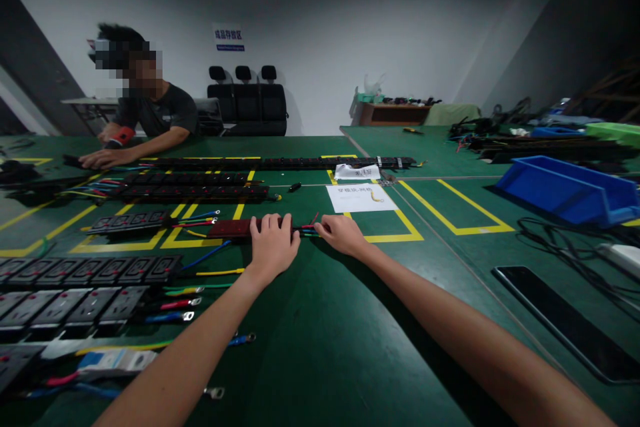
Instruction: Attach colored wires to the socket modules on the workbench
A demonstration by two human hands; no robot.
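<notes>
My left hand [273, 244] lies over the right end of a flat dark red block [230, 228], its fingers curled over the far side. Thin colored wires [305, 229] come out at the block's right end. My right hand [341, 233] is closed in a pinch on these wires, just right of the block. To the left, a black socket module [131, 222] has wires with ring terminals [207, 221] reaching toward the block. Nearer to me lie socket strips [95, 270] with blue, red, yellow and green leads.
Across the green table [310, 347], a co-worker [155, 107] handles black parts. Long black strips [280, 163] lie farther back. Paper sheets [357, 198] lie beyond my hands. A blue bin [565, 193], black cables [560, 247] and a phone [560, 317] are at right.
</notes>
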